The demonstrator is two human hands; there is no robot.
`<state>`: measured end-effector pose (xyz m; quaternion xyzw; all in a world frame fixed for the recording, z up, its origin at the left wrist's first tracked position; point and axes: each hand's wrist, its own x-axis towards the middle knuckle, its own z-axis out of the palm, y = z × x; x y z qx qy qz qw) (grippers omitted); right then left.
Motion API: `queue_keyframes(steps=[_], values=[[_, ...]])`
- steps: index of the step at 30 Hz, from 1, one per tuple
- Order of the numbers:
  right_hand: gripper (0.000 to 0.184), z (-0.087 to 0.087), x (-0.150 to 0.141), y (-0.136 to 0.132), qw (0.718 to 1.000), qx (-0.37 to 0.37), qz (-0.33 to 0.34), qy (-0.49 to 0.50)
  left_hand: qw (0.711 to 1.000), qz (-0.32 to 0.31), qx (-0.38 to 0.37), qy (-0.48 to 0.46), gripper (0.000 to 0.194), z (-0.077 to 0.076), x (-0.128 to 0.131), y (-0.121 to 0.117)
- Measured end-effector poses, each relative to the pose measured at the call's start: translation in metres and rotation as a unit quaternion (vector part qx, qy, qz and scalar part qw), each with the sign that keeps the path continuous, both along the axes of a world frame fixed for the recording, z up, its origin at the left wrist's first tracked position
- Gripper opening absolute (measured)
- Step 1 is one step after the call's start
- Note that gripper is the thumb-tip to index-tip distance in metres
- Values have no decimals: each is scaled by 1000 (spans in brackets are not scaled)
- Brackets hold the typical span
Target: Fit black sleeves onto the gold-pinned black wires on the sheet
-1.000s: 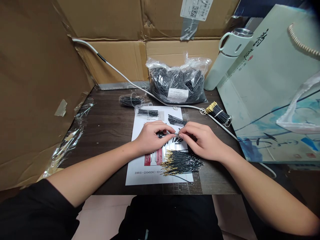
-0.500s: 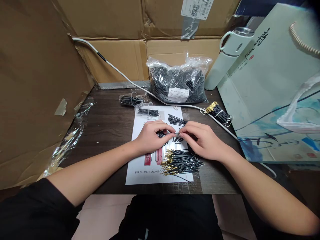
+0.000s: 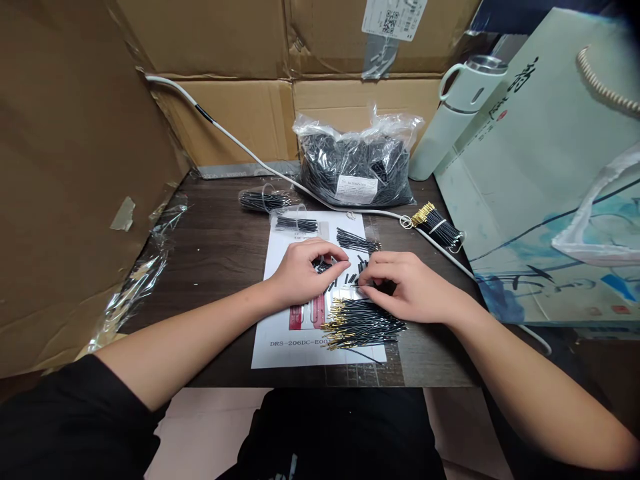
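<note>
Over the printed sheet (image 3: 270, 320), my left hand (image 3: 313, 267) is curled with thumb and forefinger nearly together; anything between the tips is too small to make out. To its right, my right hand (image 3: 405, 287) pinches a thin wire (image 3: 354, 287), whose end points left. Short black tube pieces (image 3: 351, 279) lie between the hands, and several more are partly hidden behind my left hand. Just below my right hand is a loose pile of black wires with gold-coloured ends (image 3: 367, 323). Beyond the hands, a row of black wires (image 3: 356, 240) lies on the sheet.
Behind stands a clear bag full of black wires (image 3: 357, 160). Two small bagged bundles (image 3: 265, 200) lie at the back left. A tied gold-ended bundle (image 3: 437, 225) rests beside the white cable (image 3: 380, 212). A bottle (image 3: 450, 127) and paper bag (image 3: 545, 173) stand right.
My hands were meeting fingertip to fingertip; now they are apart. The right hand has moved slightly down with a wire in its fingers. The left hand stays almost where it was.
</note>
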<state>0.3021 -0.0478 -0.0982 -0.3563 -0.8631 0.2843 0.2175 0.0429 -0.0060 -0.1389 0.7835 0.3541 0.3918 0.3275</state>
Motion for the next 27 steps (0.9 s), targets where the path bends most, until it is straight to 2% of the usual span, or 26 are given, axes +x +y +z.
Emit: queue_keyframes(steps=[6, 12, 17, 22, 27], values=[[4, 1, -3, -2, 998, -39, 46, -7, 1000, -8, -8, -5, 4, -3, 0, 1], [12, 6, -6, -7, 992, -80, 81, -47, 1000, -6, -17, 1, 5, -5, -1, 1], [9, 10, -9, -11, 989, -79, 65, -108, 1000, -9, -24, 3, 5, -6, -1, 2], [15, 12, -13, -14, 984, -58, 59, -156, 1000, -11, -23, 4, 5, -5, -1, 2], [15, 10, -13, -15, 985, -39, 59, -160, 1000, -12, -24, 8, 4, -4, -1, 1]])
